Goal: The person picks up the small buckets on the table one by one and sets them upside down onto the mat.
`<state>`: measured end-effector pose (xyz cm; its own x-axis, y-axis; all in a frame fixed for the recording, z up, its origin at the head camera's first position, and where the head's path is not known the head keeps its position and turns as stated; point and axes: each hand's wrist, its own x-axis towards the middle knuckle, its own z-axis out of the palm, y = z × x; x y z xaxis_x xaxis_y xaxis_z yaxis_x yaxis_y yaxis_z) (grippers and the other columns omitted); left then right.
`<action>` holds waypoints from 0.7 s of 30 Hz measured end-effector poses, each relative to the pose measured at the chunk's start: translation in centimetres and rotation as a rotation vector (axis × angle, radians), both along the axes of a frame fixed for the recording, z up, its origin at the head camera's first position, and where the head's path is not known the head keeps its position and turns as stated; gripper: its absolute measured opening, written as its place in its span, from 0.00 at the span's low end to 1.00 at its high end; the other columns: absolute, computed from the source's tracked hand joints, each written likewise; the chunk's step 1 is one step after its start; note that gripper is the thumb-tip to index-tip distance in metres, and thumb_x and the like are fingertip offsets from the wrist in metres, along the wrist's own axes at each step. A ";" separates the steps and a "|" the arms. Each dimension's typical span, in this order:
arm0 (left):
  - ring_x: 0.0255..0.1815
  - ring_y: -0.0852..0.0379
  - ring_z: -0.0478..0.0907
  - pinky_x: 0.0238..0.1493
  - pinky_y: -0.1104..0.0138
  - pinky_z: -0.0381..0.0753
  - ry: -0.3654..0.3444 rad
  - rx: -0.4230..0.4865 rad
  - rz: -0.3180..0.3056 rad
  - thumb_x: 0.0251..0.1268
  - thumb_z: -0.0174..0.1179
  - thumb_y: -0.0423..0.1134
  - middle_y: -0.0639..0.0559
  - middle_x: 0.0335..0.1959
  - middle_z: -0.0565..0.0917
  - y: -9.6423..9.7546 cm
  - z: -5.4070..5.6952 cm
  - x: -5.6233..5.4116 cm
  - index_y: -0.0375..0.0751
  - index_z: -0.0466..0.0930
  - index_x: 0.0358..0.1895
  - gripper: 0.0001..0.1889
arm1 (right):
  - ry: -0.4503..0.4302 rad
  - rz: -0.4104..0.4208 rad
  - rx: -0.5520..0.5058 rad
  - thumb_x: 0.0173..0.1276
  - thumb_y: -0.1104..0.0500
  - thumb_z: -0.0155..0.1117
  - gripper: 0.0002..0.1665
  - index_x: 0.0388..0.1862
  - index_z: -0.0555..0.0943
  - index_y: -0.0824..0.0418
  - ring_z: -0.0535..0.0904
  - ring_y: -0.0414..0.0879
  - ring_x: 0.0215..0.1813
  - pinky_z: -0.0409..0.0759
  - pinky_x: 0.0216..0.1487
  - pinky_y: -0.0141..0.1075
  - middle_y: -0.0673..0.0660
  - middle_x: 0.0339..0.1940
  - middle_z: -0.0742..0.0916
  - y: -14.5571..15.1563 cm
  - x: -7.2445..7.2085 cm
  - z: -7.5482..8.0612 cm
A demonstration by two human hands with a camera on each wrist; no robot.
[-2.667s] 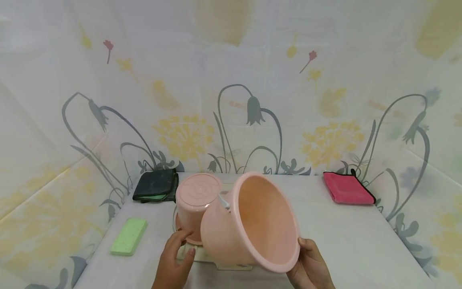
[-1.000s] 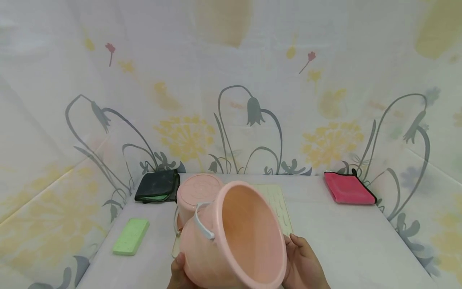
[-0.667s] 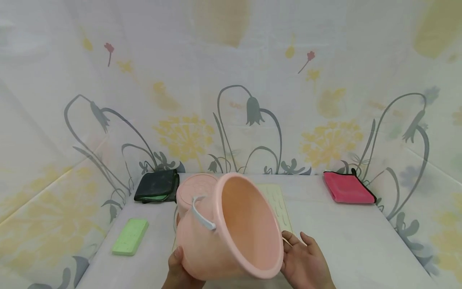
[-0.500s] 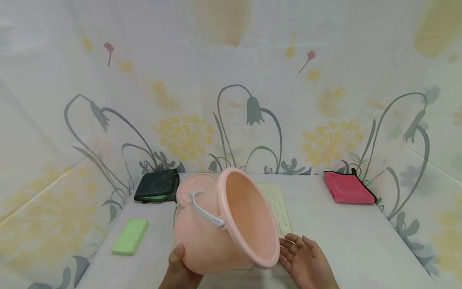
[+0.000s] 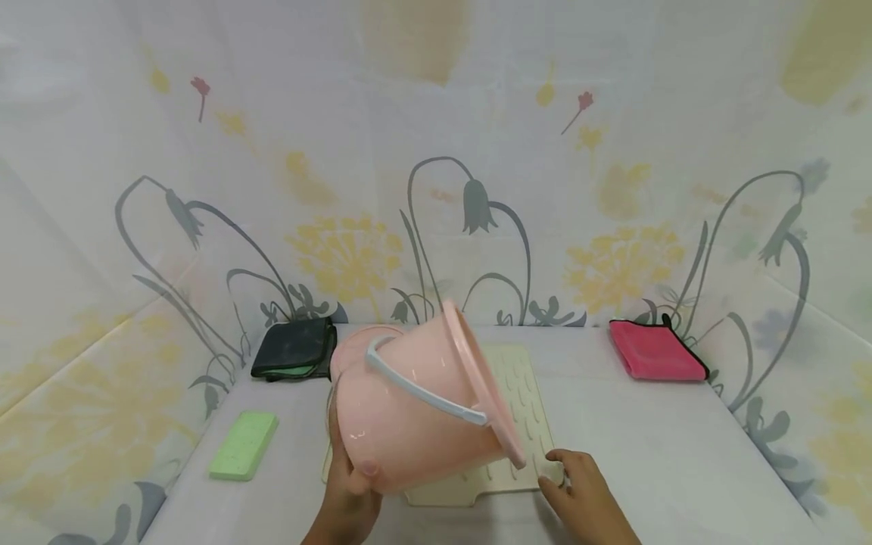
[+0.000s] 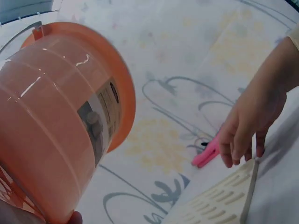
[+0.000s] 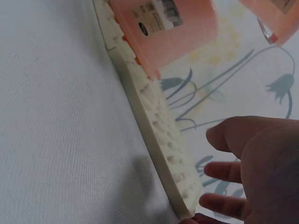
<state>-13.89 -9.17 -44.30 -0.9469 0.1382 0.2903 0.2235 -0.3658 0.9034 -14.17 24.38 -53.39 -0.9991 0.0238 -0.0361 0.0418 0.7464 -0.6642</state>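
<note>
My left hand (image 5: 346,499) grips a pink bucket (image 5: 415,409) near its base, holding it tilted above the table with its mouth to the right and its pale blue handle across the side. A label shows on this bucket (image 6: 51,112) in the left wrist view. Behind it, partly hidden, a second pink bucket (image 5: 361,337) stands upside down on a cream washboard (image 5: 514,386) with rows of raised ridges. My right hand (image 5: 582,488) is at the washboard's front right corner, fingers loosely bent and apart; in the right wrist view its fingertips are right at the board's edge.
A light green bar (image 5: 244,446) lies at the left. Farther back on that side is a folded dark cloth (image 5: 294,348) with a green layer. At the back right lies a folded pink cloth (image 5: 657,350) with black edging. Flower-patterned curtain (image 5: 436,151) surrounds the white table (image 5: 654,439).
The bucket in my left hand has turned so its mouth faces away to the right and its side shows. My right hand has left the bucket's rim and moved to the washboard's corner.
</note>
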 end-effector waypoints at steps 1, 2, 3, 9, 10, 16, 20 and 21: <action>0.68 0.46 0.64 0.60 0.65 0.80 0.017 -0.040 0.039 0.68 0.62 0.54 0.50 0.74 0.57 0.3 0.3 -0.1 0.71 0.36 0.83 0.50 | 0.013 0.030 0.007 0.71 0.52 0.72 0.21 0.59 0.81 0.59 0.79 0.55 0.59 0.84 0.53 0.51 0.63 0.62 0.81 0.0 -0.1 -0.2; 0.69 0.43 0.62 0.59 0.64 0.81 0.040 -0.081 0.084 0.67 0.63 0.53 0.50 0.76 0.55 0.5 0.4 -0.2 0.70 0.35 0.84 0.52 | 0.029 0.060 0.014 0.70 0.53 0.74 0.20 0.57 0.82 0.57 0.79 0.55 0.59 0.84 0.53 0.52 0.63 0.61 0.81 0.0 -0.1 -0.4; 0.70 0.40 0.59 0.60 0.63 0.80 0.069 -0.122 0.129 0.66 0.64 0.53 0.50 0.78 0.51 0.7 0.5 -0.5 0.69 0.33 0.85 0.54 | 0.049 0.087 0.025 0.68 0.54 0.75 0.19 0.55 0.82 0.56 0.79 0.56 0.59 0.83 0.53 0.52 0.62 0.60 0.81 0.0 -0.1 -0.6; 0.72 0.35 0.59 0.59 0.61 0.83 0.162 -0.196 0.201 0.62 0.70 0.57 0.52 0.83 0.50 2.1 0.0 -1.7 0.70 0.33 0.85 0.59 | 0.111 0.081 0.065 0.66 0.60 0.77 0.17 0.52 0.83 0.57 0.80 0.52 0.53 0.84 0.52 0.49 0.61 0.56 0.83 0.0 -0.3 -1.2; 0.72 0.35 0.60 0.58 0.62 0.84 0.167 -0.199 0.198 0.61 0.71 0.55 0.53 0.83 0.50 2.3 -0.1 -1.9 0.70 0.33 0.85 0.60 | 0.111 0.067 0.051 0.67 0.60 0.76 0.17 0.53 0.83 0.58 0.80 0.49 0.51 0.84 0.51 0.45 0.61 0.56 0.83 0.1 -0.3 -1.3; 0.76 0.43 0.59 0.64 0.65 0.79 0.235 -0.279 0.253 0.47 0.69 0.36 0.53 0.85 0.46 3.4 -0.6 -2.7 0.61 0.31 0.86 0.67 | 0.099 -0.001 -0.023 0.68 0.63 0.74 0.14 0.52 0.84 0.58 0.73 0.38 0.39 0.79 0.40 0.30 0.58 0.55 0.83 0.3 -0.5 -1.8; 0.82 0.47 0.50 0.71 0.58 0.72 0.335 -0.448 0.393 0.38 0.73 0.41 0.47 0.86 0.43 4.0 -0.6 -3.3 0.53 0.35 0.87 0.70 | 0.100 -0.006 -0.031 0.67 0.63 0.74 0.13 0.50 0.85 0.58 0.72 0.37 0.37 0.77 0.39 0.30 0.57 0.53 0.83 0.5 -0.6 -2.0; 0.83 0.47 0.48 0.71 0.53 0.72 0.361 -0.500 0.432 0.36 0.74 0.42 0.46 0.87 0.42 4.2 -0.5 -3.4 0.51 0.37 0.87 0.70 | 0.096 -0.007 -0.034 0.67 0.63 0.74 0.14 0.50 0.85 0.58 0.72 0.38 0.38 0.77 0.39 0.30 0.57 0.53 0.83 0.5 -0.6 -2.0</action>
<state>-17.27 -4.97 -44.84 -0.8047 -0.0266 0.5931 0.5680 0.2563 0.7821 -14.74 24.91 -55.41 -0.9978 0.0313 0.0590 -0.0181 0.7229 -0.6907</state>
